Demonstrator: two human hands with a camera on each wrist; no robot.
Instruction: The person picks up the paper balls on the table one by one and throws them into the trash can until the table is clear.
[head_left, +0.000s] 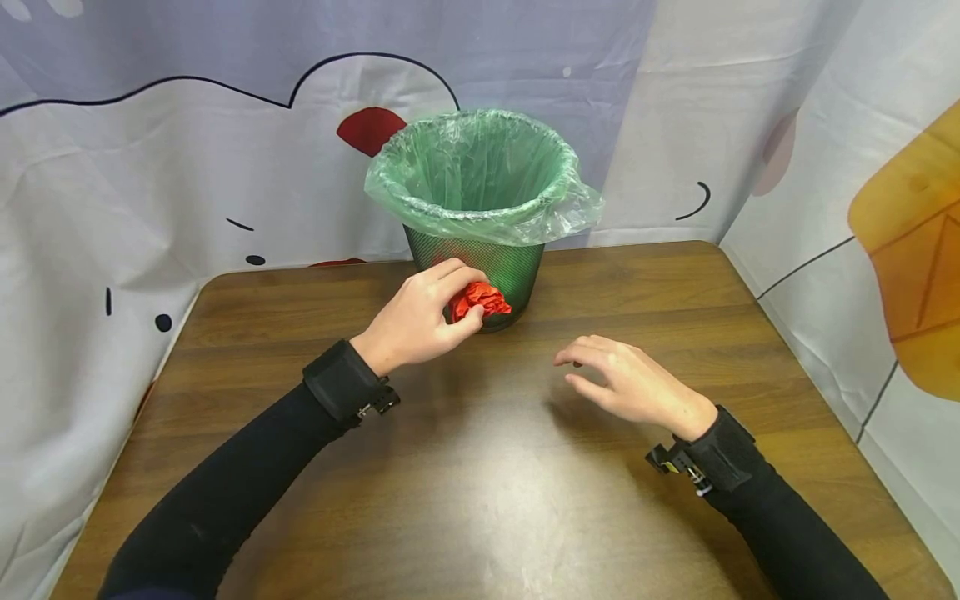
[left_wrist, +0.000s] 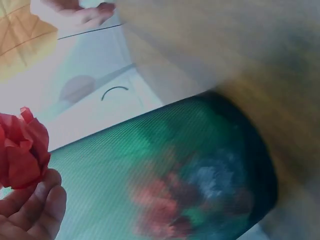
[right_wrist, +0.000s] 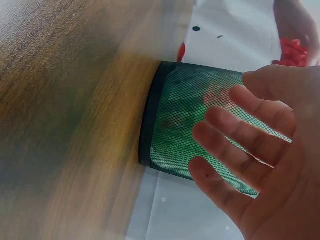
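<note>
My left hand (head_left: 427, 315) pinches a crumpled ball of red paper (head_left: 482, 301) between thumb and fingers, in front of the mesh waste bin (head_left: 517, 271). In the left wrist view the red paper ball (left_wrist: 22, 150) shows at the left edge, above the fingertips. A green plastic liner (head_left: 480, 218) is folded over the bin's rim. Through the mesh, reddish crumpled shapes (left_wrist: 157, 205) show inside the bin in the left wrist view. To the right, my right hand (head_left: 637, 385) hovers over the table with loosely bent fingers and holds nothing.
The bin stands at the back edge of the brown wooden table (head_left: 480, 492). A printed white and lavender curtain (head_left: 247, 175) hangs behind the table and along the right side. Both wrists wear black straps (head_left: 341, 379) with small cameras.
</note>
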